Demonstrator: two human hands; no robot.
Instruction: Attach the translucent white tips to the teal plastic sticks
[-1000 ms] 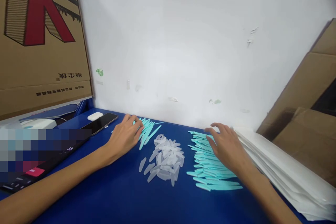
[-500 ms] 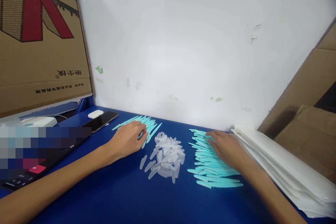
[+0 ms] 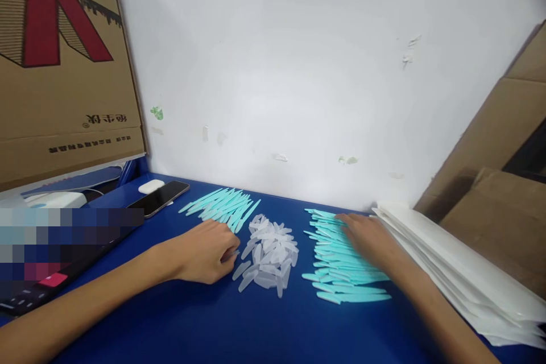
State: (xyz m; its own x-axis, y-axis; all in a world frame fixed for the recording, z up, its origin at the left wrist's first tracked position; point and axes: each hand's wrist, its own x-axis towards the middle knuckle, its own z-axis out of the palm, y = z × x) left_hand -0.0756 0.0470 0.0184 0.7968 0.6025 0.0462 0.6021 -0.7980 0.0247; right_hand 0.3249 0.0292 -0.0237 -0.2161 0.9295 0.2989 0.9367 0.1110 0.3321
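Observation:
My left hand (image 3: 211, 253) is closed, its fingertips pinching a translucent piece (image 3: 234, 253) beside the central heap. That heap of small translucent white pieces (image 3: 271, 250) lies on the blue table (image 3: 273, 330). Behind my left hand is a spread of turquoise blade-shaped pieces (image 3: 226, 205). My right hand (image 3: 364, 236) rests on the upper right part of a larger row of turquoise pieces (image 3: 336, 261); its fingertips are partly hidden, and I cannot make out whether it grips one.
A phone (image 3: 160, 198) and a white case (image 3: 151, 186) lie at the back left, near a dark keyboard (image 3: 85, 261) and a large carton (image 3: 77, 96). White sheets or bags (image 3: 452, 261) are stacked at the right, by brown cardboard (image 3: 503, 222).
My left hand has moved from the left turquoise pieces towards me and pinched the loose translucent piece. My right hand has barely moved. The view has shifted slightly.

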